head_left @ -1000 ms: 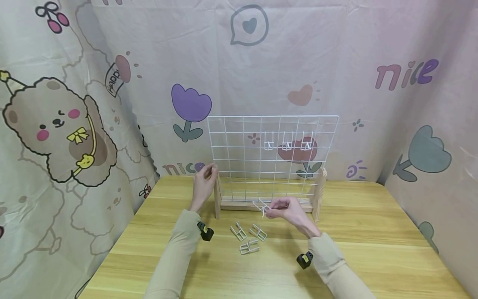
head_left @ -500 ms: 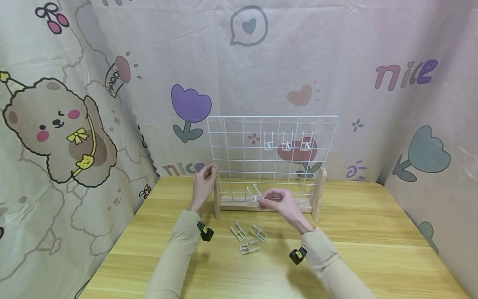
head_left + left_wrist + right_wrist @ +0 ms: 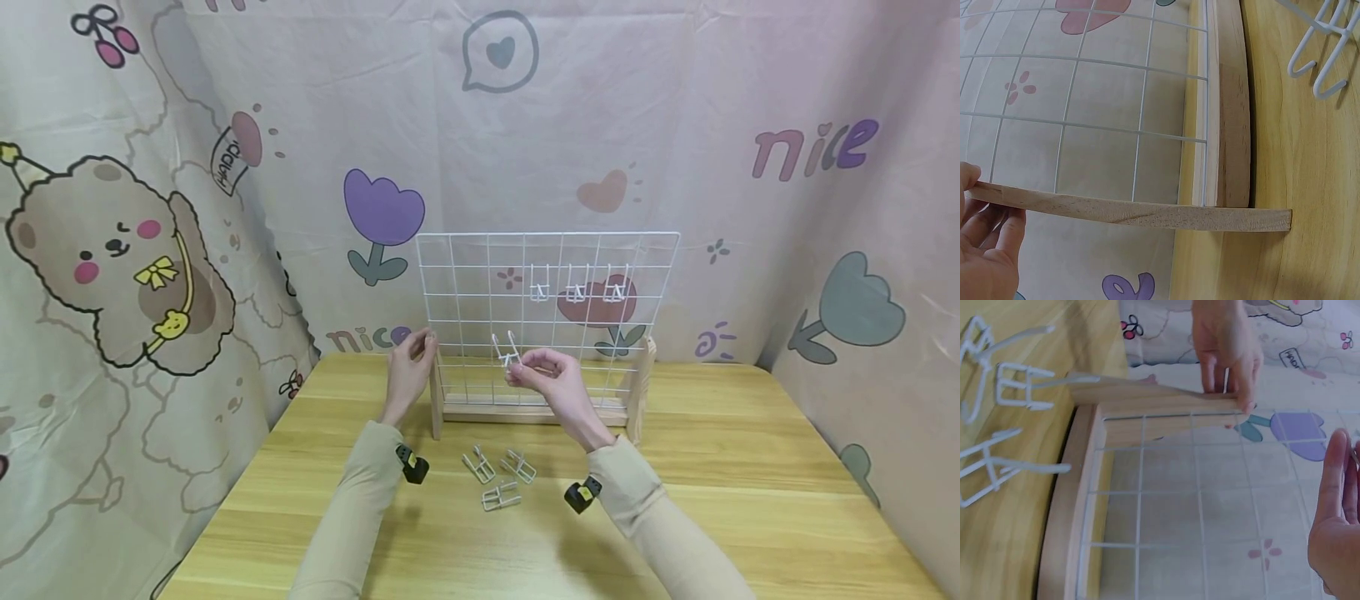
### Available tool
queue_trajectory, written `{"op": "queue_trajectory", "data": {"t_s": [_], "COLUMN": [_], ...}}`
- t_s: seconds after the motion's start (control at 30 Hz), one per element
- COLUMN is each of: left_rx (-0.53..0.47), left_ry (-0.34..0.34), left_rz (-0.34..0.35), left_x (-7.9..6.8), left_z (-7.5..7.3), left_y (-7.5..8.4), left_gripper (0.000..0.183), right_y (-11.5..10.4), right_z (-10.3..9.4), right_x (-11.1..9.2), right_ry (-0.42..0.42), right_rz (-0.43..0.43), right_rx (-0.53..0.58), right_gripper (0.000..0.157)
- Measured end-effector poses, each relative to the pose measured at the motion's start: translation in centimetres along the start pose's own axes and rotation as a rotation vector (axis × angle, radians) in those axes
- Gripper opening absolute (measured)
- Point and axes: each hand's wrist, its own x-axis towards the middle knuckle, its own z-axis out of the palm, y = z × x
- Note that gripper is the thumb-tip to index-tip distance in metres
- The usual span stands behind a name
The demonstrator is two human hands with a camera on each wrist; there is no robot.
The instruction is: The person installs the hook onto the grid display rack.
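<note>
- Head view, change: the right hand [image 3: 558,390], carrying a small white two-pronged wire hook [image 3: 507,358], has risen from the level of the pale wooden base bar [image 3: 480,412] to the lower middle of the white rectangular wire grid [image 3: 548,233].
- Meaning, as judged: the held hook has been brought up to the grid but is not yet hung; its prongs point upward.
- Right fingers: pinching the hook. The right wrist view shows little of it, and whether it touches the wires cannot be told.
- Left hand [image 3: 409,375]: unmoved; thumb and fingers pinching the pale wooden left upright [image 3: 437,400] near its upper end.
- Hooks, white wire, seven in all: one in the right fingers; three hung in a row [image 3: 539,292] [image 3: 576,293] [image 3: 615,292] at the upper right of the grid; three loose [image 3: 480,465] [image 3: 519,467] [image 3: 501,497] before the stand.
- Grid: one. Uprights: two, the other being the pale wooden right upright [image 3: 639,392]. Base bar: one, between them.
- Desk, yellow wood-grained [image 3: 300,475]: one, bearing the stand and loose hooks.
- Wrist cameras, small, black: two [image 3: 412,464] [image 3: 582,495], one per wrist.
</note>
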Motion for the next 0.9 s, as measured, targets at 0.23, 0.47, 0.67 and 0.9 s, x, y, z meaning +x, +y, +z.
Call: {"op": "queue_trajectory", "data": {"t_s": [0.23, 0.47, 0.67, 0.9], "left_rx": [0.002, 0.004, 0.009, 0.009], "left_ry": [-0.004, 0.004, -0.004, -0.002], "left_rz": [-0.005, -0.001, 0.0, 0.005], "left_x": [-0.1, 0.0, 0.0, 0.0], "left_z": [0.0, 0.0, -0.1, -0.1], "left_y": [0.1, 0.0, 0.0, 0.0], "left_gripper": [0.041, 0.04, 0.04, 0.039], "right_y": [-1.0, -2.3, -2.9, -3.2], "right_z": [1.1, 2.1, 2.8, 3.8], "right_x": [1.2, 2.3, 3.1, 4.4], "right_ry": [0.066, 0.11, 0.139, 0.167], "right_rz": [-0.019, -0.05, -0.059, -0.079], "right_rx": [0.135, 0.198, 0.245, 0.349], "right_gripper": [0.013, 0.011, 0.018, 0.017]}}
